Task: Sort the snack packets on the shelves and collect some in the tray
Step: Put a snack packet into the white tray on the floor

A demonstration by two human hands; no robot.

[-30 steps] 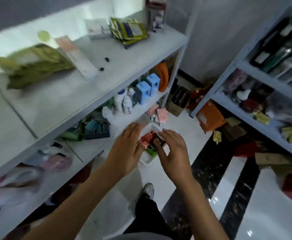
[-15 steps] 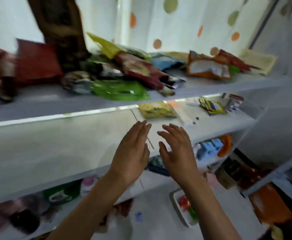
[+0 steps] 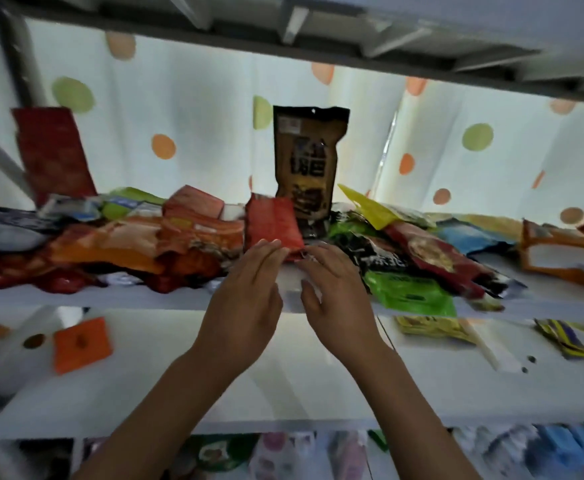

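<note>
dotted curtain behind shelf heaped with snack packets. view has swung up from the floor tray, now out of frame. left hand and right hand, fingers spread, reach the red packet; next pick starting.

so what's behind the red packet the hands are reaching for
A tall brown pouch stands upright behind the red packet, with the dotted curtain further back. The pouch's bottom is hidden.
</note>
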